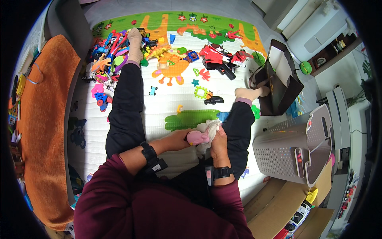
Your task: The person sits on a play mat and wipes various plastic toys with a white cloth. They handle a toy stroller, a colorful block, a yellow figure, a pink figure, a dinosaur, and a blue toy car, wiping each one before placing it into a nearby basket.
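Between my legs, over the padded play mat (176, 100), my left hand (179, 139) grips a small pink toy (197, 138) that looks like an animal figure. A crumpled white cloth (212, 127) is bunched in my right hand (220, 143) and presses against the toy's right side. The fingers of both hands are partly hidden by the toy and cloth. Just beyond them on the mat lie a black toy scope (213, 100), a light green square frame (201, 92) and a small yellow curved piece (179, 108).
A toy heap (110, 56) lies by my left foot. Farther out are a red toy vehicle (213, 54) and a black toy gun (220, 68). On the right stand a dark paper bag (282, 80), a perforated basket (277, 149) and a cardboard box (274, 206). An orange-covered seat (44, 134) borders the left.
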Available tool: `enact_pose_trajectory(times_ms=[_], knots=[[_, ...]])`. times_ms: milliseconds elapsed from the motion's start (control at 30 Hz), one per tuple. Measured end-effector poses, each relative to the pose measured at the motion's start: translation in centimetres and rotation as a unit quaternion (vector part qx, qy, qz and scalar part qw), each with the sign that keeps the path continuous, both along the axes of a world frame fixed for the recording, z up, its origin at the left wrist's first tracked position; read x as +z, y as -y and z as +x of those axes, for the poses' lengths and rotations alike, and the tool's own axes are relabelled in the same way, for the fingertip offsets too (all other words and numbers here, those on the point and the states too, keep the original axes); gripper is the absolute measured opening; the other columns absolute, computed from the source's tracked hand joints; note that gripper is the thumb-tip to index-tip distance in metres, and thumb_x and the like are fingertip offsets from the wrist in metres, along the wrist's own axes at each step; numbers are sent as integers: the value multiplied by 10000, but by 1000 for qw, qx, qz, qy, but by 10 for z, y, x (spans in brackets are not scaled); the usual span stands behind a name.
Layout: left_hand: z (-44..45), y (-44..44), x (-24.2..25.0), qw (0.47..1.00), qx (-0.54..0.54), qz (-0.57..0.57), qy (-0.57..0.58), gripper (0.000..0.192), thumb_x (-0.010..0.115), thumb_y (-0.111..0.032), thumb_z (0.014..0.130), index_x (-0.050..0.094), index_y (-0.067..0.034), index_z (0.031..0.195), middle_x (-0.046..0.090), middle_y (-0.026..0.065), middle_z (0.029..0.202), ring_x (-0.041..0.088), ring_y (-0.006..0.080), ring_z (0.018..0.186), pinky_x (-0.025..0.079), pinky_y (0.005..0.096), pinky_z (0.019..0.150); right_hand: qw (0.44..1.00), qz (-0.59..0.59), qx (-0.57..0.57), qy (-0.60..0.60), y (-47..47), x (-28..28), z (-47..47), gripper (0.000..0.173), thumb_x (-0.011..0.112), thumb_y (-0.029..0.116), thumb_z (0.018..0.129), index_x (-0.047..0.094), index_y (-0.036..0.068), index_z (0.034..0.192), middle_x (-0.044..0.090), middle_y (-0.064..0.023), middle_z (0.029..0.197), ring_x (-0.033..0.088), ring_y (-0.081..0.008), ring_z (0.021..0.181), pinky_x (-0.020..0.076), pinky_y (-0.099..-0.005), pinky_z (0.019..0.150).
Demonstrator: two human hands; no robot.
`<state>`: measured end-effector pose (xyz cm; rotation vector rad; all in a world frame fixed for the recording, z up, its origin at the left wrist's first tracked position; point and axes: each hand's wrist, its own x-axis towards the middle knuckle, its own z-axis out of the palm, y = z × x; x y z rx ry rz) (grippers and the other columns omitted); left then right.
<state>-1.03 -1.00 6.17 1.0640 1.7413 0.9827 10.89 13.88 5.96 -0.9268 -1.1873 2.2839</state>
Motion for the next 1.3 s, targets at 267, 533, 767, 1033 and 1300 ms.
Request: enact_pose_trajectory(times_ms=[267, 533, 767, 1033, 1300], knots=[[-2, -1, -4, 1000, 0, 5, 20, 438, 700, -186, 833, 540, -71, 1224, 633, 91, 1134, 600, 191, 1032, 465, 320, 911, 1000, -7, -9, 16, 1, 1, -3, 201, 457, 110, 970, 574, 8, 1098, 643, -96, 856, 642, -178, 667, 549, -280, 590], [-1, -2, 1, 1000, 5, -7, 19, 393, 693, -168, 837, 561, -76, 1195, 648, 84, 1097, 606, 179, 1007, 471, 314, 891, 1000, 3, 0, 27, 0, 1, -1, 218, 450, 111, 974, 576, 2, 1114, 648, -91, 879, 650, -177, 724, 548, -284, 627], [-8, -6, 13, 990, 8, -70, 123, 407, 681, -119, 818, 551, -74, 1202, 641, 62, 1007, 592, 173, 967, 466, 307, 883, 998, -5, -64, -28, -3, -3, -2, 153, 557, 105, 923, 630, 39, 1040, 626, -13, 840, 587, -103, 707, 493, -243, 637], [3, -5, 34, 995, 17, 58, 79, 665, 752, -245, 760, 420, -82, 1313, 550, 96, 1171, 538, 190, 1069, 446, 323, 920, 997, 38, -62, -14, -3, 7, -4, 200, 551, 194, 957, 607, 53, 1087, 622, -13, 870, 593, -105, 749, 489, -244, 627], [-6, -8, 45, 972, 135, 28, 190, 684, 756, -357, 749, 437, -62, 1277, 603, 83, 929, 578, 102, 665, 493, 239, 587, 991, 10, 74, -111, 5, 19, -6, 341, 533, 207, 973, 494, 84, 1289, 580, -7, 1119, 563, -108, 989, 472, -232, 829]])
